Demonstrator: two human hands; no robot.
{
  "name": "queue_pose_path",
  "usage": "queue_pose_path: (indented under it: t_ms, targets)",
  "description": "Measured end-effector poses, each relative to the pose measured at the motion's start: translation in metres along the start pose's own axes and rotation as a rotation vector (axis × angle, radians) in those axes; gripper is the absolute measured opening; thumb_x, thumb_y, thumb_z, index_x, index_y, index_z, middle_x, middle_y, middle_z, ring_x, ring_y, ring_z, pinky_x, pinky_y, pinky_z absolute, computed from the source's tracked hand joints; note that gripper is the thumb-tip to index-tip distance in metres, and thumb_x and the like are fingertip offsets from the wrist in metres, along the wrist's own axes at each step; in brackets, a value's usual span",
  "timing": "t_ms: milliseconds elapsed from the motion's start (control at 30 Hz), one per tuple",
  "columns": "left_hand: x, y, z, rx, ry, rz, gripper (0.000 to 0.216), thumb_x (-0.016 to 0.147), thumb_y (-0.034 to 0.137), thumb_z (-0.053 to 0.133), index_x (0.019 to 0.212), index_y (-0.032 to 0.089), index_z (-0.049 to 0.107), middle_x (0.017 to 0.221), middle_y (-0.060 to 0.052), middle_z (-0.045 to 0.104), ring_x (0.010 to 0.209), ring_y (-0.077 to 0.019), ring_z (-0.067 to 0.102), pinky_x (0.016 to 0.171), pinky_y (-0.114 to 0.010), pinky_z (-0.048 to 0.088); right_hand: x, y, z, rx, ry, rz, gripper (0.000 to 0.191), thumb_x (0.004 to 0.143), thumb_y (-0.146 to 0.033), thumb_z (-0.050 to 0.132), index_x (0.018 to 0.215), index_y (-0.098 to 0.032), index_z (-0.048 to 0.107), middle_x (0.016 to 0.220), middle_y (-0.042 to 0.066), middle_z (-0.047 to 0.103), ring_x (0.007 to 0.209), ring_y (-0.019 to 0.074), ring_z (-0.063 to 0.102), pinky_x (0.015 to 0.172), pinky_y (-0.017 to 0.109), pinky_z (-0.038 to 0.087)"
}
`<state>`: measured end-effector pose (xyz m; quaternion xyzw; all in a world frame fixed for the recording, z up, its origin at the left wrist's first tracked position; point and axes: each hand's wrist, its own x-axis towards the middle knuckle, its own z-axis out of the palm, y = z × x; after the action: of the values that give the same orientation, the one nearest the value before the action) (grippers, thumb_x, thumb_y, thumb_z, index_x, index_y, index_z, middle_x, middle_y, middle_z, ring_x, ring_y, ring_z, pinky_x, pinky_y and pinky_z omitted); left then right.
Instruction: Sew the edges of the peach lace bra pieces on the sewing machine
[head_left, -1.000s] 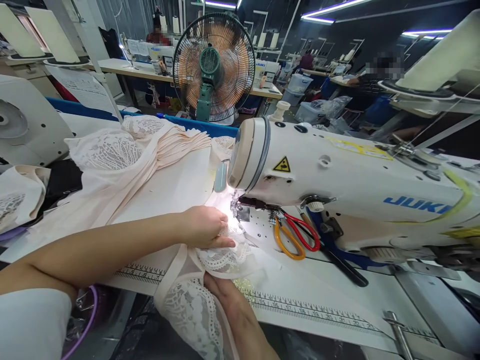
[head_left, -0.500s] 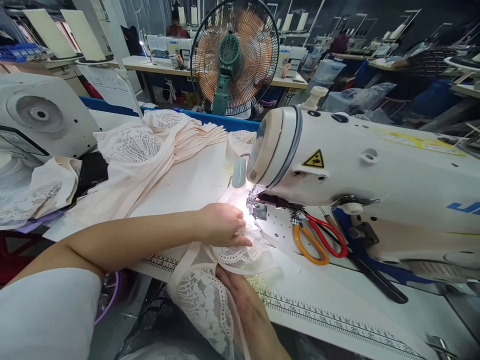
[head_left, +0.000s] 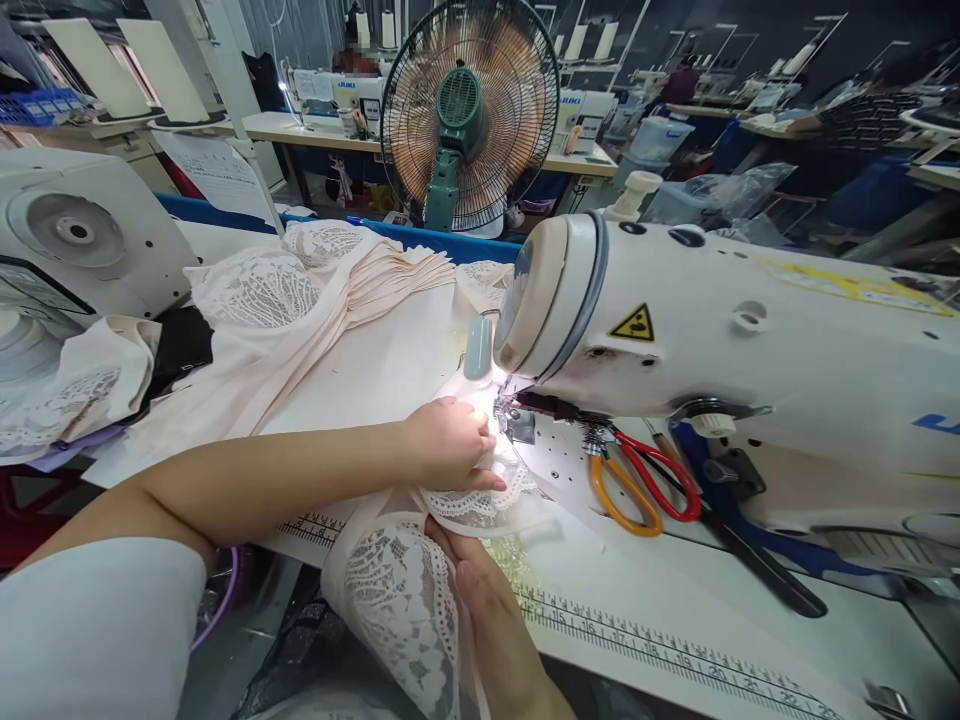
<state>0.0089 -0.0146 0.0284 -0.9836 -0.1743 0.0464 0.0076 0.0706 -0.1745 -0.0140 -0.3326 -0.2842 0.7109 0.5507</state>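
Note:
My left hand [head_left: 448, 444] lies on a pale pink lace garment [head_left: 420, 590], pressing it flat just left of the presser foot [head_left: 517, 420] of a white sewing machine [head_left: 720, 350]. Its fingers are curled onto the fabric. My right hand [head_left: 487, 610] grips the same garment from below at the table's front edge, thumb up against the lace trim. The garment hangs down over the table edge between my arms. The machine's lamp lights the fabric at the needle.
Scissors with one orange and one red handle [head_left: 637, 490] lie under the machine arm. A pile of pink lace pieces [head_left: 300, 300] is at the back left. A standing fan [head_left: 469, 110] is behind the table. A printed ruler [head_left: 660, 650] runs along the table front. Another machine [head_left: 67, 240] sits left.
The camera swung left, then held. My left hand slid slightly toward the presser foot with the fabric. My right hand moved up along the lace edge.

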Motion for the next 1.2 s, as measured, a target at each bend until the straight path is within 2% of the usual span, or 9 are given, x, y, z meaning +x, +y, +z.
queue_pose_path:
  t_ms: [200,333,433,567,633,700,833,1033,1200]
  targets:
    - [0.004,-0.006,0.004,0.085,0.027,-0.028,0.057,0.084,0.060,0.043,0.107,0.013,0.065,0.100,-0.013,0.063,0.093,-0.0269,0.055,0.077,-0.038,0.039,0.004,-0.007,0.007,0.024,0.085,0.038,0.053,0.082,-0.050,0.055,0.131,-0.031,0.047,0.142,-0.002,0.043,0.132,0.0233,0.035,0.109,0.041,0.027]
    - [0.005,-0.003,0.006,0.125,0.036,-0.030,0.061,0.082,0.061,0.046,0.109,0.010,0.064,0.100,-0.016,0.061,0.090,-0.0275,0.054,0.067,-0.034,0.040,0.015,-0.008,0.014,0.059,0.025,-0.032,0.050,0.083,-0.047,0.054,0.130,-0.031,0.049,0.141,-0.002,0.044,0.133,0.0236,0.033,0.110,0.042,0.027]
    - [-0.001,0.000,0.006,0.088,-0.021,-0.042,0.069,0.076,0.063,0.052,0.112,0.005,0.060,0.095,-0.015,0.060,0.084,-0.0255,0.053,0.062,-0.032,0.040,0.016,-0.006,0.012,0.008,0.083,-0.001,0.056,0.080,-0.053,0.054,0.130,-0.029,0.049,0.139,0.000,0.046,0.131,0.0261,0.035,0.108,0.044,0.030]
    - [-0.013,-0.012,0.003,0.041,-0.032,0.049,0.062,0.074,0.052,0.064,0.121,0.011,0.055,0.103,-0.015,0.058,0.090,-0.0253,0.053,0.073,-0.033,0.044,-0.001,-0.020,-0.011,-0.551,0.122,0.107,0.049,0.085,-0.051,0.048,0.128,-0.028,0.052,0.136,0.002,0.050,0.127,0.0236,0.041,0.107,0.041,0.030]
    - [-0.018,-0.020,0.002,0.021,-0.020,0.107,0.049,0.076,0.038,0.065,0.121,0.019,0.056,0.109,-0.015,0.057,0.097,-0.0260,0.053,0.078,-0.035,0.044,-0.008,-0.037,-0.028,-0.945,0.008,-0.049,0.043,0.089,-0.041,0.046,0.129,-0.027,0.051,0.113,0.006,0.064,0.102,0.0215,0.058,0.091,0.037,0.044]
    - [-0.022,-0.024,0.003,0.027,0.027,0.190,0.038,0.078,0.024,0.061,0.116,0.022,0.058,0.118,-0.013,0.056,0.103,-0.0270,0.052,0.081,-0.039,0.043,-0.008,-0.056,-0.046,-1.354,0.048,-0.294,0.040,0.090,-0.032,0.043,0.128,-0.024,0.052,0.084,0.006,0.065,0.072,0.0179,0.059,0.064,0.030,0.048]
    - [-0.027,-0.010,0.005,-0.029,0.106,0.364,0.033,0.072,0.009,0.058,0.104,0.017,0.062,0.120,-0.009,0.059,0.114,-0.0236,0.051,0.094,-0.042,0.040,0.008,-0.079,-0.071,-2.048,0.106,-0.485,0.047,0.084,-0.010,0.039,0.124,-0.027,0.055,0.103,0.011,0.060,0.081,0.0214,0.056,0.059,0.031,0.047]
    - [-0.044,0.024,0.011,-0.146,0.087,0.335,0.036,0.076,0.010,0.054,0.112,0.007,0.058,0.126,-0.011,0.057,0.116,-0.0211,0.051,0.104,-0.037,0.038,0.009,-0.075,-0.087,-2.190,-0.123,-0.519,0.039,0.085,-0.007,0.041,0.115,-0.021,0.060,0.118,0.011,0.059,0.102,0.0252,0.055,0.077,0.038,0.049]
    - [-0.050,0.021,0.022,-0.149,0.159,0.343,0.042,0.089,0.025,0.043,0.126,0.007,0.049,0.126,-0.011,0.055,0.115,-0.0230,0.048,0.103,-0.038,0.038,-0.003,-0.068,-0.096,-2.128,-0.181,-0.571,0.038,0.087,-0.010,0.041,0.121,-0.021,0.053,0.114,0.008,0.061,0.106,0.0239,0.053,0.081,0.037,0.047]
